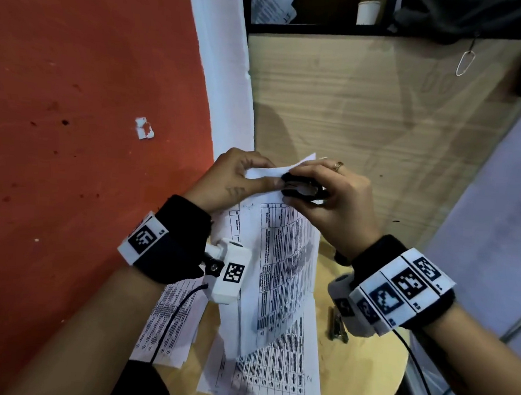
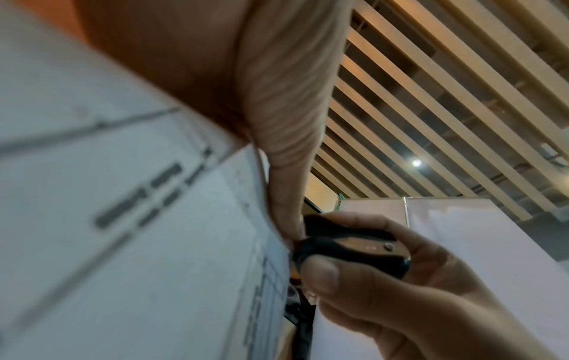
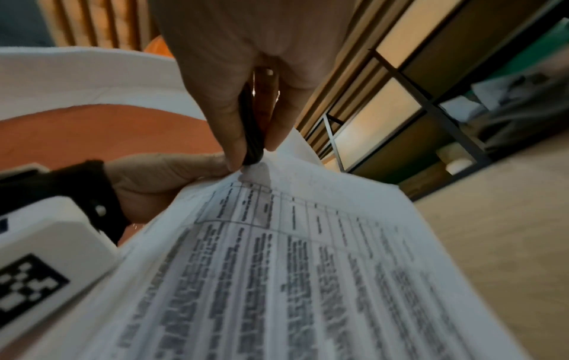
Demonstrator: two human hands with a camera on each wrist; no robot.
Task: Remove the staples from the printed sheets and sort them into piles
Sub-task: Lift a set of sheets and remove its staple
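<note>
Over a round wooden table (image 1: 364,371) bearing two paper piles, the left hand (image 1: 236,180) pinches one stapled set (image 1: 283,259) at its 12 o'clock corner, the right hand (image 1: 329,201) squeezing one black staple remover (image 1: 302,189) there.

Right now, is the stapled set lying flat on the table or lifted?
Lifted. The left hand pinches the top corner of the stapled sheets, which hang down over the piles, while the right hand squeezes the staple remover at that corner.

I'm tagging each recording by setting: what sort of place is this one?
Probably an office or workroom corner. Printed white table-filled sheets lie on a small round wooden table, beside a black-framed wooden shelving unit holding papers and a white paper cup. A slatted wooden ceiling shows overhead.
</note>
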